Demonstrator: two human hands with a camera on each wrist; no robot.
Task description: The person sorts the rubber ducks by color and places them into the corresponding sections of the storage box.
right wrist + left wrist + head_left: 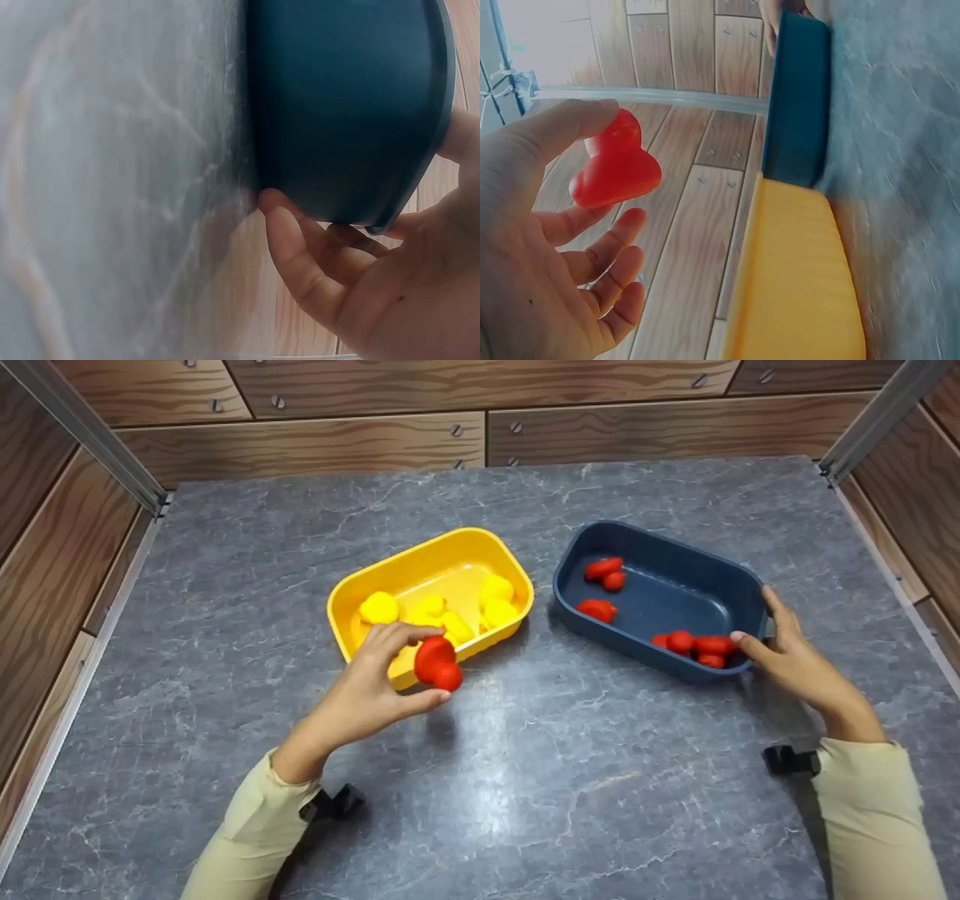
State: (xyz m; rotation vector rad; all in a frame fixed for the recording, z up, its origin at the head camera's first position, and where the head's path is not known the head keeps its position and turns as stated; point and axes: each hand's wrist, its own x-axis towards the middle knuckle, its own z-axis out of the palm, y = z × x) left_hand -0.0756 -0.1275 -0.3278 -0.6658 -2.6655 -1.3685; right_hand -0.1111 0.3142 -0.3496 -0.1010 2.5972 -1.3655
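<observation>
My left hand (365,688) pinches a red rubber duck (436,661) between thumb and fingers, above the near side of the yellow bin (431,553). In the left wrist view the duck (619,161) shows a rounded head and wider body; the lower fingers are loosely bent. Several yellow ducks (379,607) lie in the yellow bin. At the right end of the dark blue bin (675,556), my right hand (806,671) grips the rim, thumb inside and fingers outside against the wall (345,112). Several red ducks (598,610) lie in the blue bin, some bunched near that thumb.
Both bins stand on a grey marbled tabletop (525,780), with a narrow gap between them. Wood-patterned panels (337,442) wall the back and sides, and metal posts (112,442) rise at the back corners.
</observation>
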